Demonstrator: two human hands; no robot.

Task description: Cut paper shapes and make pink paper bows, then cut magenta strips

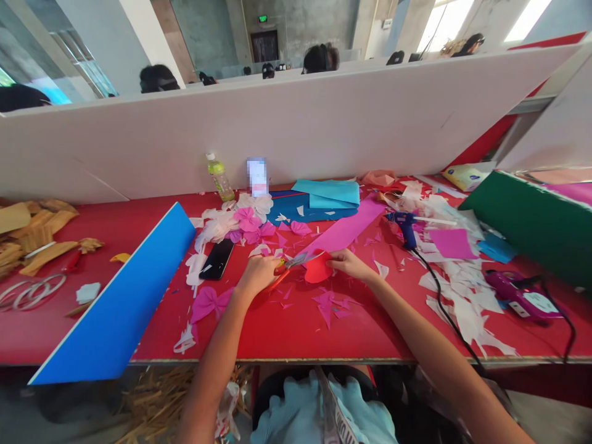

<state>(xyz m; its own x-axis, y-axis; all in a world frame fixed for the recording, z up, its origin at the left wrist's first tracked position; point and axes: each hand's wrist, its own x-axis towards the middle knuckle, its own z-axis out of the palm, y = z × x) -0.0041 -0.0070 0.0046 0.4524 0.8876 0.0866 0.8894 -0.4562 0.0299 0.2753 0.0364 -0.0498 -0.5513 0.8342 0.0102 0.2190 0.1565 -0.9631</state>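
Observation:
My left hand is closed round the orange handles of a pair of scissors, whose blades point right into a small red paper piece. My right hand pinches that red piece at its right edge, just above the red table. A long strip of pink paper lies right behind the hands. Pink paper scraps lie in front of them.
A black phone and pink paper flowers lie left of the scissors. A blue board slants over the front edge. Two glue guns with cords, white scraps and a green board fill the right. A bottle stands by the white partition.

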